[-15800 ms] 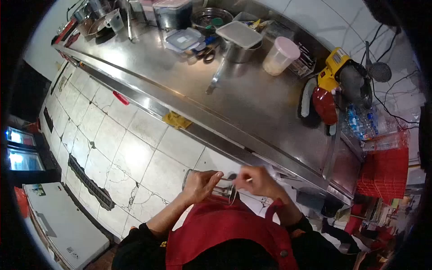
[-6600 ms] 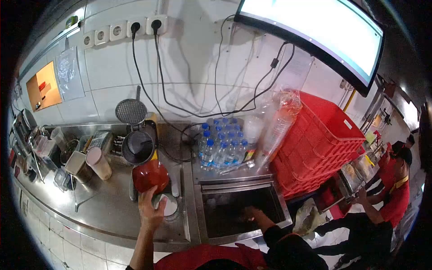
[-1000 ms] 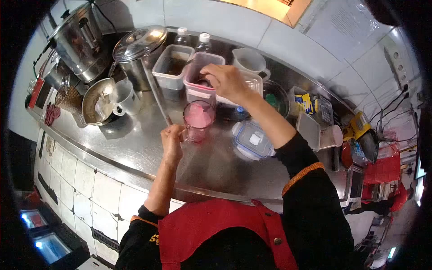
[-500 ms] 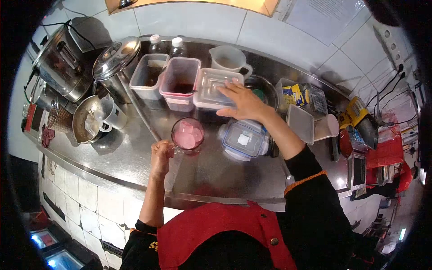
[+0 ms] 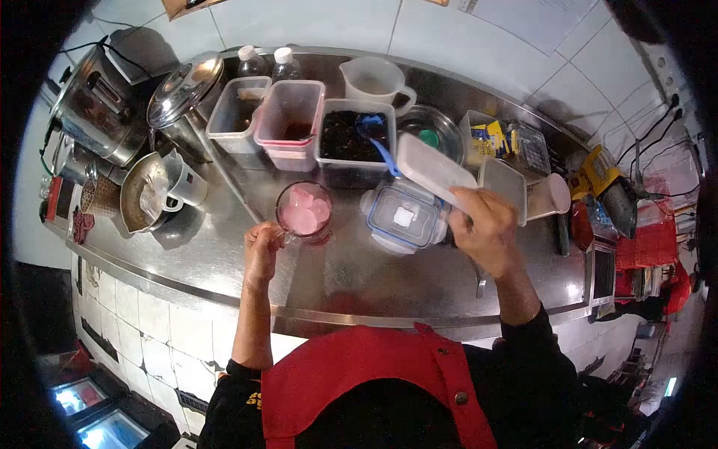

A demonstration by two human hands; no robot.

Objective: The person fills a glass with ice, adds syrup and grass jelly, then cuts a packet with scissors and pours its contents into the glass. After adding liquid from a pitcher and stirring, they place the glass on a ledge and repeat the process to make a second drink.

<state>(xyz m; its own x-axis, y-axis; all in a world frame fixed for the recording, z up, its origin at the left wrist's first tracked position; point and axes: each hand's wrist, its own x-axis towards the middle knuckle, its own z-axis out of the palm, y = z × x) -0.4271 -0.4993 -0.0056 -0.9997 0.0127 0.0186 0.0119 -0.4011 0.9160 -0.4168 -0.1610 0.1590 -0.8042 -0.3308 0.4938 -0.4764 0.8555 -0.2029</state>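
My left hand (image 5: 263, 241) is closed round the handle of a glass mug (image 5: 304, 210), which stands on the counter with a pink drink and ice cubes in it. In my right hand (image 5: 486, 230) is a translucent plastic lid (image 5: 434, 168), tilted and raised above the counter. Behind the mug, an uncovered plastic container (image 5: 356, 157) holds dark, glossy contents. A blue spoon (image 5: 382, 153) rests in it, its handle over the near right corner. Just left of the lid-holding hand sits a clip-lock box (image 5: 404, 218) with a white label.
Two open plastic containers (image 5: 290, 123) stand left of the dark-filled one, one pink-rimmed. A measuring jug (image 5: 374, 81) and a metal bowl (image 5: 435, 127) are behind. At left are a pan (image 5: 138, 196), a white jug (image 5: 187, 183) and large steel pots (image 5: 101, 112). The counter's front edge (image 5: 389, 329) is near my body.
My right hand has lifted the lid off the container and carried it right and towards me, uncovering the dark contents and blue spoon. My left hand stays at the mug.
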